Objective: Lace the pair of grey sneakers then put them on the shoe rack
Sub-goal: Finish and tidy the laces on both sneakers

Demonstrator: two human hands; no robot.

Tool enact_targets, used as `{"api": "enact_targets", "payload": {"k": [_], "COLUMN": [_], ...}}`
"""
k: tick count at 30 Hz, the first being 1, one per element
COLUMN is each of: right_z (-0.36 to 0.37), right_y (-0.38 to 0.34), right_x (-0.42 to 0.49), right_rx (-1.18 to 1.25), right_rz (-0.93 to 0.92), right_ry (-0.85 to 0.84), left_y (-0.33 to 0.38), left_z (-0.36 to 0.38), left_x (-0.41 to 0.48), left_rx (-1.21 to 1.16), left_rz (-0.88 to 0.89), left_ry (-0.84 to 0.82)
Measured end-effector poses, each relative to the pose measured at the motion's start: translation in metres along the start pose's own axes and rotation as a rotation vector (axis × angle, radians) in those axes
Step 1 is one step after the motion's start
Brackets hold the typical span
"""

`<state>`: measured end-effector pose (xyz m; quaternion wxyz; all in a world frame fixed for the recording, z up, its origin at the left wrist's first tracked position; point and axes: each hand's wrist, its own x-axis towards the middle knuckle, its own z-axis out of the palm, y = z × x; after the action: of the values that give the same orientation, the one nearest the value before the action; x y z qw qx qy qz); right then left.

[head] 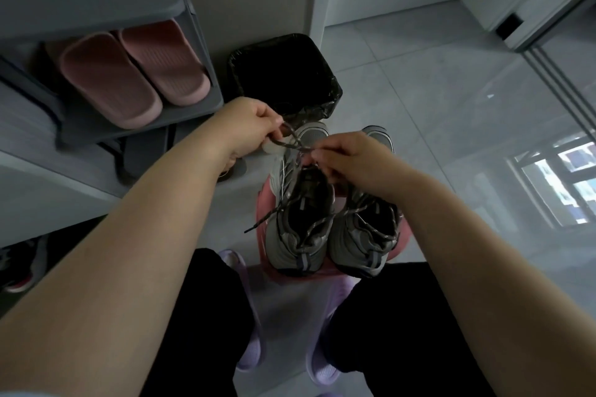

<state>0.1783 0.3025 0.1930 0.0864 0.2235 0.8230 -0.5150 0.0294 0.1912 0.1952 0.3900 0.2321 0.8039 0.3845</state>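
On a low pink plastic stool [263,203] before the person's knees stands the pair of grey mesh sneakers [301,235], side by side, toes pointing away. The left hand [254,126] has its fingers curled, pinching a loop of grey speckled shoelace [292,142] drawn out leftward above the left-side shoe. The right hand [351,159] is curled over that shoe's tongue, apparently pinching the same lace, though its fingertips are hidden. A grey shoe rack [193,111] holding pink foam slippers [135,74] stands to the left, and a black-lined bin [283,74] sits just beyond the sneakers.
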Motion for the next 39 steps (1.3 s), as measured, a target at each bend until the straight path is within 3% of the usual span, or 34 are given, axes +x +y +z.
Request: {"api": "enact_targets", "payload": {"k": [3, 6, 8, 10, 12, 15, 18, 22, 25, 30, 39], "right_z": [-0.013, -0.012, -0.005, 0.003, 0.009, 0.015, 0.015, 0.023, 0.035, 0.031, 0.031], "right_y": [0.008, 0.015, 0.013, 0.006, -0.001, -0.004, -0.003, -0.007, -0.005, 0.002, 0.006], "right_x": [-0.001, 0.001, 0.003, 0.005, 0.01, 0.016, 0.014, 0.014, 0.018, 0.018, 0.019], "right_rx": [-0.061, -0.123, -0.09, -0.064, -0.051, 0.043, -0.036, -0.211, -0.274, -0.06, 0.032], "right_rz": [0.026, 0.066, 0.077, 0.04, -0.041, -0.041, 0.055, 0.259, 0.304, 0.324, 0.315], "right_ry": [0.007, 0.017, 0.083, 0.195, 0.267, 0.286, 0.329, 0.18, 0.138, 0.15, 0.144], "left_y": [-0.006, -0.01, -0.009, -0.004, 0.005, 0.006, 0.0, -0.006, -0.009, -0.013, -0.016], "left_z": [-0.004, -0.005, -0.003, 0.005, 0.014, 0.017, 0.008, 0.002, 0.005, 0.015, 0.02], "left_x": [0.003, 0.003, 0.002, -0.001, -0.01, -0.011, -0.008, -0.01, -0.011, -0.012, -0.013], "left_rx": [0.212, 0.425, 0.594, 0.534, 0.384, 0.353, 0.435, 0.533, 0.612, 0.648, 0.604], "left_rz": [0.03, 0.01, 0.131, 0.348, 0.429, 0.358, 0.314, 0.31, 0.269, 0.239, 0.229], "left_ry": [0.086, 0.026, 0.007, -0.052, -0.177, -0.207, -0.177, -0.107, -0.122, -0.113, -0.048]}}
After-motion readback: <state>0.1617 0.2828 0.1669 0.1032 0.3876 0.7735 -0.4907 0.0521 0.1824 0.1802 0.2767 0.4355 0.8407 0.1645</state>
